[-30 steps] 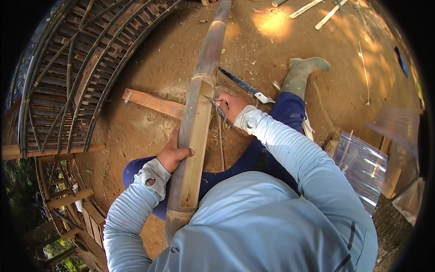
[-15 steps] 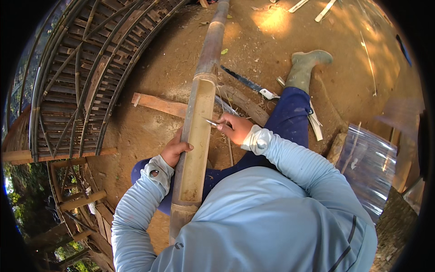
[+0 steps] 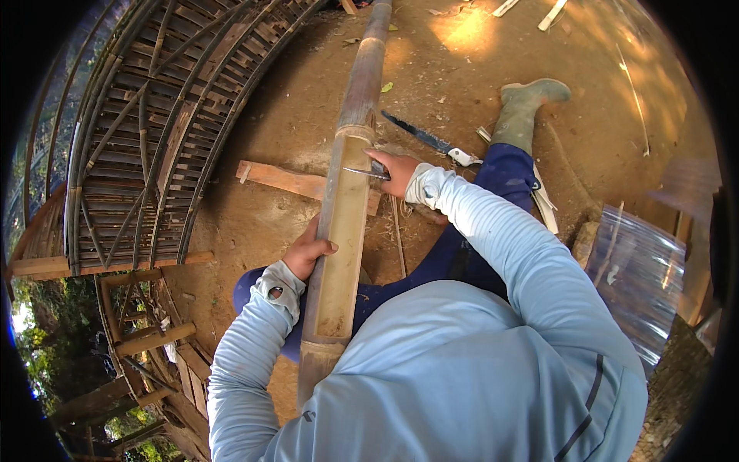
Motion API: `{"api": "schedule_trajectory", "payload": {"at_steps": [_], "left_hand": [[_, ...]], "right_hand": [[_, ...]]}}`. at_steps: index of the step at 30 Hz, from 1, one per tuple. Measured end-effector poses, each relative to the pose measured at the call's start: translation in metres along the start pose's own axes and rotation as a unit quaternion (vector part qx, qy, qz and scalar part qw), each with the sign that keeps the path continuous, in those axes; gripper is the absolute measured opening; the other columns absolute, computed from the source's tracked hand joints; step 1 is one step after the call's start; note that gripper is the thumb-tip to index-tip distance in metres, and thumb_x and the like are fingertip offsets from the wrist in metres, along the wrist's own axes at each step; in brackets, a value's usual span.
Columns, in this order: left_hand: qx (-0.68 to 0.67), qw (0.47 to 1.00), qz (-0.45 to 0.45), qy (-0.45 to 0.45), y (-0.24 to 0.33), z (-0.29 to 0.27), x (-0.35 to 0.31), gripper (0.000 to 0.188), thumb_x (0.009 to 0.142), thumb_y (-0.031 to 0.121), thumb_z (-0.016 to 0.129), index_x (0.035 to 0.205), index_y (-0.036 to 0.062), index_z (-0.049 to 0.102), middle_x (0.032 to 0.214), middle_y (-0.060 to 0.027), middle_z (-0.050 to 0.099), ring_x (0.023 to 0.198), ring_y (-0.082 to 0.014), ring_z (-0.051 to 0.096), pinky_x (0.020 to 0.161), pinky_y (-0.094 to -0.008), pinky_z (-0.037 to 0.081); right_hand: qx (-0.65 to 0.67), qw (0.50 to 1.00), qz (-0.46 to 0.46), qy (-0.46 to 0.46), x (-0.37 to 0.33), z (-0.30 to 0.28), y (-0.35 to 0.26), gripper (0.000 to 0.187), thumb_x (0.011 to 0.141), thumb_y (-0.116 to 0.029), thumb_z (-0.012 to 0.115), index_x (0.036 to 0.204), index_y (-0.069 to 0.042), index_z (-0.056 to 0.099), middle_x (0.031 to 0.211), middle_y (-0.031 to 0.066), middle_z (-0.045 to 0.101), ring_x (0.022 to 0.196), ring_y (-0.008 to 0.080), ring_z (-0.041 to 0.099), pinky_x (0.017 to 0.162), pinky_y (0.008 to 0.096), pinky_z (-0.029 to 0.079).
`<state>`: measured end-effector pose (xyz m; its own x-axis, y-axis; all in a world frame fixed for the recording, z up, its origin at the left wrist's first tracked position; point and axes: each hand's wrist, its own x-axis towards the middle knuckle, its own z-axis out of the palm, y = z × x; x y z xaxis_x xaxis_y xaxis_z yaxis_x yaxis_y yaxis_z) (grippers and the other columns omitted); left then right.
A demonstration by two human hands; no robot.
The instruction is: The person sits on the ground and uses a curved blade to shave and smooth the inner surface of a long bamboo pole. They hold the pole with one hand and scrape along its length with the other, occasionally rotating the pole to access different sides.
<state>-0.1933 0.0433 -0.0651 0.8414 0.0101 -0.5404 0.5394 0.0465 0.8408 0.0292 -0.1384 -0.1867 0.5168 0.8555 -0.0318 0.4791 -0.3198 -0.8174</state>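
Note:
A long bamboo pole (image 3: 362,88) runs away from me across my lap, with a long trough-like opening (image 3: 344,239) cut in its upper side between two nodes. My left hand (image 3: 306,251) grips the pole's left side, thumb over the rim of the opening. Near the far end of that opening, my right hand (image 3: 396,172) is closed on a small knife (image 3: 368,172). Its thin blade points left across the opening; the fingers hide most of the handle. Whether the blade touches the bamboo I cannot tell.
A saw (image 3: 422,135) with a white handle lies right of the pole. A wooden board (image 3: 281,180) lies crosswise beneath it. My booted leg (image 3: 517,115) stretches out at right, near a clear plastic sheet (image 3: 639,277). A slatted bamboo structure (image 3: 146,154) stands at left.
My right hand has moved with the knife farther from me along the opening, and the blade has turned to lie more crosswise. My left hand keeps its hold. The whole view has shifted slightly.

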Motion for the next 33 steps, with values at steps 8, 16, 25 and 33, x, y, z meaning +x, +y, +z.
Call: {"api": "schedule_trajectory", "payload": {"at_steps": [8, 16, 25, 33], "left_hand": [[-0.002, 1.000, -0.004, -0.002, -0.016, -0.013, 0.003, 0.095, 0.077, 0.016, 0.064, 0.159, -0.0015, 0.021, 0.140, -0.0171, 0.052, 0.127, -0.0278, 0.052, 0.111, -0.0376, 0.039], [0.025, 1.000, 0.004, 0.014, -0.009, -0.005, 0.001, 0.092, 0.079, 0.017, 0.065, 0.158, -0.0025, 0.023, 0.138, -0.0177, 0.054, 0.126, -0.0279, 0.053, 0.110, -0.0373, 0.040], [0.054, 0.997, 0.010, 0.056, -0.012, -0.001, -0.001, 0.088, 0.086, 0.022, 0.068, 0.157, -0.0052, 0.024, 0.139, -0.0198, 0.055, 0.126, -0.0277, 0.054, 0.110, -0.0369, 0.040], [0.106, 0.992, 0.037, 0.063, -0.010, 0.004, -0.002, 0.087, 0.091, 0.028, 0.068, 0.157, -0.0049, 0.023, 0.140, -0.0202, 0.054, 0.128, -0.0270, 0.053, 0.111, -0.0369, 0.038]], "right_hand": [[0.065, 0.997, 0.003, -0.047, -0.049, 0.028, -0.031, 0.092, 0.080, -0.005, 0.065, 0.160, -0.028, 0.026, 0.083, 0.0212, 0.070, 0.078, 0.0406, 0.070, 0.073, 0.0477, 0.055], [0.121, 0.978, -0.167, 0.015, -0.085, 0.061, -0.032, 0.083, 0.092, -0.016, 0.066, 0.162, -0.016, 0.021, 0.110, 0.0217, 0.067, 0.093, 0.0338, 0.070, 0.083, 0.0444, 0.054], [0.270, 0.954, 0.128, 0.035, -0.074, 0.031, -0.017, 0.028, 0.104, -0.029, 0.058, 0.117, -0.005, 0.050, 0.079, 0.0109, 0.065, 0.065, 0.0244, 0.064, 0.063, 0.0423, 0.050], [-0.081, 0.983, 0.118, 0.111, 0.001, -0.019, 0.001, 0.030, 0.105, -0.034, 0.050, 0.113, -0.007, 0.060, 0.096, 0.0237, 0.070, 0.094, 0.0463, 0.066, 0.082, 0.0535, 0.051]]}}
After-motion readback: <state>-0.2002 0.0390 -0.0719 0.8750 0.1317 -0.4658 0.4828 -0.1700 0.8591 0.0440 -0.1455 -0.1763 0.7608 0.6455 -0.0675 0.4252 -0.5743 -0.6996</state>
